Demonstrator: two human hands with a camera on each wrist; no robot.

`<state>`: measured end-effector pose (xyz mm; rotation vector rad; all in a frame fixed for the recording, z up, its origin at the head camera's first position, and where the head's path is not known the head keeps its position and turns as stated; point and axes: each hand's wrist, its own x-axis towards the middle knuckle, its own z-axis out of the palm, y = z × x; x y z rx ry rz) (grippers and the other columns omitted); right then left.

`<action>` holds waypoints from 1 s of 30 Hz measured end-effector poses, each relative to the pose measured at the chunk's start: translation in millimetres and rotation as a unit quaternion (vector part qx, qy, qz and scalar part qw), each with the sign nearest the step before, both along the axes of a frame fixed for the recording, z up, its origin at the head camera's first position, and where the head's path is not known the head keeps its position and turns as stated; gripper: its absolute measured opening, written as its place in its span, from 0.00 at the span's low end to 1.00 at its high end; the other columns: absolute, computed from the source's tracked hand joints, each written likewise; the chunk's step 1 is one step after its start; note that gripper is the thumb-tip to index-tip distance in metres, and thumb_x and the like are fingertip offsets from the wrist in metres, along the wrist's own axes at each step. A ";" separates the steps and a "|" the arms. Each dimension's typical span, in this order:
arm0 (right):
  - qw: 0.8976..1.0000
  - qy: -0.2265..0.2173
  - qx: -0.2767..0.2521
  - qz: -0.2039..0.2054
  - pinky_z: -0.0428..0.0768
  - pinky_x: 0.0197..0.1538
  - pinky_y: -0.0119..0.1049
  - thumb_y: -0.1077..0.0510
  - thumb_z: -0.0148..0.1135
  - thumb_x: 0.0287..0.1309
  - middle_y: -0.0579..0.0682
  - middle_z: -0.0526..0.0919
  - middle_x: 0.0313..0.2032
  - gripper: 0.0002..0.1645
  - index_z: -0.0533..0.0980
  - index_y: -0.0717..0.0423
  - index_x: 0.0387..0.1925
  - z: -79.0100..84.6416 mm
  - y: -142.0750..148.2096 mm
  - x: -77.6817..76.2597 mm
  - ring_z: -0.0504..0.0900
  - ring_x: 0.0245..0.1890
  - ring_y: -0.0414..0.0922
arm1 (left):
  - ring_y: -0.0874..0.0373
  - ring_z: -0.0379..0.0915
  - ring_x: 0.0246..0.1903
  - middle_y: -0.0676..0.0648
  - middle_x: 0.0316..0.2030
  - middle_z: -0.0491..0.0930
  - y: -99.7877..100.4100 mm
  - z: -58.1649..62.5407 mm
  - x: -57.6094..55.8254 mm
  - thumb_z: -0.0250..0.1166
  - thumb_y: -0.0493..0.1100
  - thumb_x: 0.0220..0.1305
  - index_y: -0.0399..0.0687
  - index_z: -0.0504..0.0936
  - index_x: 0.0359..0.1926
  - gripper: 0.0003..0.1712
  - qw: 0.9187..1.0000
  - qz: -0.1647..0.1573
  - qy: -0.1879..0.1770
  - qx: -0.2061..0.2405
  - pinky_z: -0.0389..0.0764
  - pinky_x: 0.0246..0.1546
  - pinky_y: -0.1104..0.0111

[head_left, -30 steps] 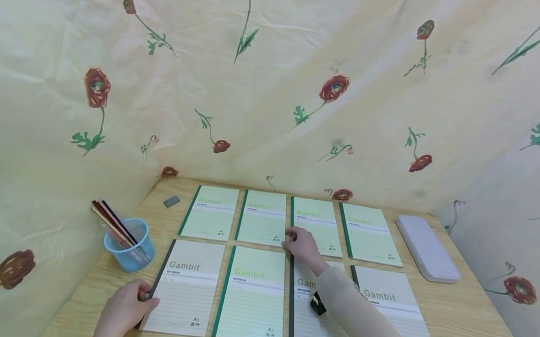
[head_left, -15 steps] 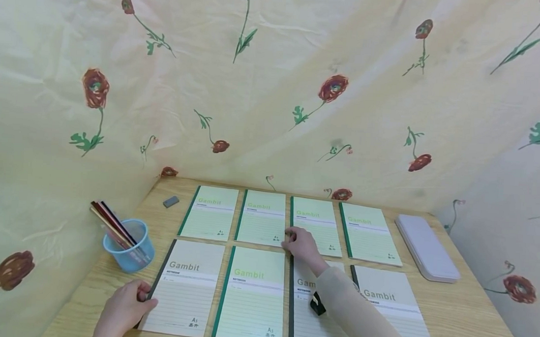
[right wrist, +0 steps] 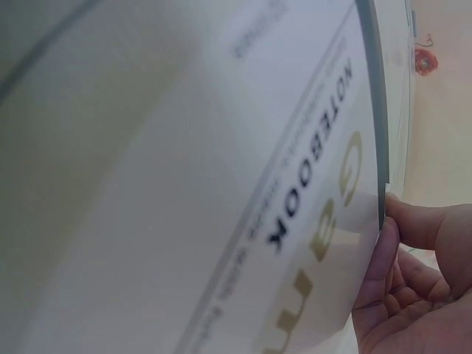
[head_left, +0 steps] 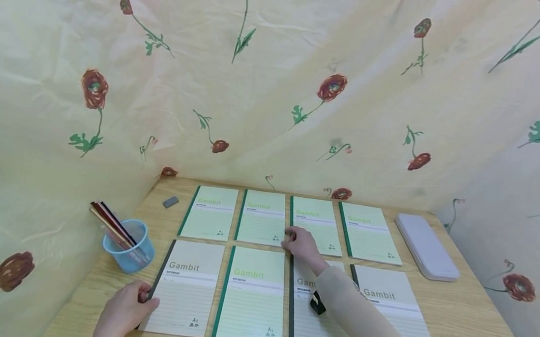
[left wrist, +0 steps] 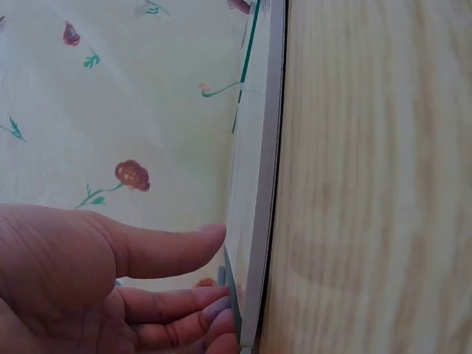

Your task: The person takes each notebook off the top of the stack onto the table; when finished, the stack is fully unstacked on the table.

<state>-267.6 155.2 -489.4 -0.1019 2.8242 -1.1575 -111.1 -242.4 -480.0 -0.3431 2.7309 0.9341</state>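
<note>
At the front left, my left hand (head_left: 122, 308) lies beside a white notebook with a dark spine (head_left: 185, 291). Its thumb reaches over the cover's edge and its fingers touch the spine, as the left wrist view also shows. My right hand (head_left: 302, 244) is where several notebooks' corners meet, between the green-spined second back notebook (head_left: 262, 216) and third back notebook (head_left: 315, 216). In the right wrist view, its thumb and finger meet by the spine edge of a dark-spined notebook (right wrist: 221, 184). Whether they pinch it cannot be told. My right forearm partly covers the third front notebook (head_left: 303, 318).
More notebooks lie flat in two rows, among them a green-spined front one (head_left: 251, 295) and a dark-spined right one (head_left: 391, 297). A blue pencil cup (head_left: 132, 263) stands at left, a grey eraser (head_left: 171, 201) behind it. A pale pencil case (head_left: 426, 248) lies at right.
Both hands stay in place and the notebooks show no clear movement. Only the head view shifts very slightly.
</note>
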 end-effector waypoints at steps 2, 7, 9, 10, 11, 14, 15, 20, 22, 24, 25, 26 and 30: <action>1.000 0.003 0.001 0.000 0.69 0.29 0.34 0.62 0.69 0.59 0.48 0.77 0.26 0.24 0.77 0.65 0.57 -0.5 0.2 -0.6 0.72 0.25 0.43 | 0.48 0.75 0.38 0.41 0.39 0.79 0.2 2.3 1.7 0.69 0.48 0.63 0.26 0.75 0.53 0.29 1.000 -0.006 0.005 -0.005 0.77 0.43 0.50; 1.000 -0.002 0.001 0.001 0.69 0.28 0.34 0.62 0.69 0.60 0.48 0.77 0.26 0.24 0.77 0.64 0.57 -2.0 0.1 -1.9 0.72 0.24 0.42 | 0.46 0.76 0.40 0.41 0.40 0.80 6.1 12.4 5.4 0.66 0.51 0.65 0.26 0.75 0.54 0.31 0.998 -0.032 0.045 -0.039 0.77 0.43 0.48; 1.000 -0.003 0.002 0.002 0.69 0.28 0.34 0.62 0.68 0.60 0.48 0.77 0.26 0.24 0.77 0.64 0.57 -2.9 -0.5 -2.2 0.72 0.24 0.42 | 0.48 0.74 0.37 0.43 0.38 0.78 11.5 19.1 4.6 0.66 0.51 0.66 0.28 0.76 0.54 0.29 0.996 -0.040 0.060 -0.049 0.76 0.41 0.51; 1.000 -0.002 0.003 0.003 0.69 0.28 0.34 0.62 0.68 0.60 0.47 0.77 0.25 0.24 0.77 0.64 0.57 -3.1 -0.8 -2.2 0.72 0.24 0.42 | 0.50 0.73 0.36 0.44 0.37 0.78 14.2 22.6 3.5 0.65 0.51 0.67 0.29 0.76 0.54 0.28 0.996 -0.043 0.065 -0.051 0.76 0.39 0.53; 1.000 0.000 0.003 0.004 0.69 0.28 0.34 0.62 0.68 0.60 0.47 0.77 0.25 0.24 0.77 0.64 0.57 -3.1 -1.1 -2.0 0.72 0.24 0.42 | 0.52 0.72 0.35 0.45 0.37 0.78 16.8 26.0 2.6 0.65 0.51 0.67 0.30 0.77 0.53 0.27 0.995 -0.047 0.073 -0.052 0.76 0.39 0.54; 1.000 0.002 0.003 0.007 0.68 0.28 0.33 0.62 0.68 0.60 0.48 0.77 0.25 0.24 0.77 0.65 0.57 -2.6 -2.3 -0.8 0.72 0.24 0.42 | 0.54 0.70 0.34 0.47 0.37 0.77 26.9 38.0 -1.3 0.66 0.49 0.67 0.34 0.78 0.54 0.23 0.993 -0.052 0.096 -0.037 0.75 0.36 0.58; 1.000 0.003 0.004 0.008 0.68 0.28 0.33 0.62 0.68 0.60 0.48 0.77 0.25 0.24 0.77 0.65 0.57 -2.2 -2.9 -0.2 0.72 0.24 0.42 | 0.55 0.71 0.34 0.47 0.38 0.78 30.4 42.3 -2.6 0.66 0.48 0.68 0.35 0.78 0.54 0.23 0.992 -0.057 0.107 -0.031 0.76 0.36 0.58; 1.000 0.009 0.009 0.017 0.68 0.28 0.33 0.63 0.67 0.61 0.47 0.76 0.25 0.23 0.76 0.66 0.57 -0.6 -4.8 1.3 0.71 0.23 0.42 | 0.54 0.76 0.39 0.46 0.41 0.80 53.0 62.6 -11.3 0.67 0.46 0.67 0.40 0.80 0.53 0.18 0.980 -0.094 0.172 0.013 0.78 0.39 0.59; 1.000 0.011 0.008 0.020 0.68 0.28 0.33 0.63 0.67 0.61 0.47 0.76 0.25 0.23 0.76 0.67 0.57 -0.6 -5.3 1.2 0.71 0.23 0.42 | 0.53 0.76 0.40 0.46 0.41 0.80 63.0 68.4 -17.1 0.67 0.45 0.67 0.41 0.81 0.52 0.17 0.975 -0.108 0.195 0.020 0.78 0.41 0.59; 1.000 0.012 0.008 0.021 0.68 0.27 0.33 0.63 0.68 0.61 0.48 0.76 0.24 0.24 0.76 0.67 0.57 -1.1 -5.9 1.0 0.71 0.23 0.42 | 0.52 0.77 0.42 0.46 0.43 0.80 72.5 72.7 -24.7 0.67 0.45 0.67 0.42 0.81 0.52 0.16 0.969 -0.121 0.213 0.021 0.79 0.41 0.57; 1.000 0.015 0.008 0.024 0.68 0.27 0.33 0.63 0.68 0.60 0.48 0.76 0.24 0.24 0.76 0.67 0.57 -1.3 -6.1 1.0 0.71 0.23 0.42 | 0.51 0.77 0.43 0.46 0.44 0.80 77.1 74.1 -29.1 0.67 0.44 0.67 0.42 0.81 0.52 0.16 0.966 -0.126 0.226 0.020 0.79 0.43 0.56; 1.000 0.013 0.010 0.025 0.69 0.27 0.33 0.63 0.68 0.61 0.48 0.76 0.25 0.24 0.76 0.67 0.57 -1.6 -6.3 0.9 0.71 0.23 0.42 | 0.50 0.77 0.45 0.45 0.45 0.80 81.3 75.3 -33.5 0.67 0.44 0.67 0.42 0.81 0.52 0.16 0.962 -0.132 0.238 0.020 0.79 0.44 0.55; 0.999 -0.010 0.017 0.038 0.69 0.28 0.34 0.61 0.66 0.63 0.48 0.76 0.26 0.24 0.76 0.67 0.58 -0.4 -7.1 0.4 0.72 0.24 0.42 | 0.46 0.78 0.49 0.44 0.49 0.79 95.6 79.5 -51.6 0.67 0.41 0.67 0.41 0.80 0.54 0.17 0.944 -0.154 0.292 0.021 0.80 0.46 0.52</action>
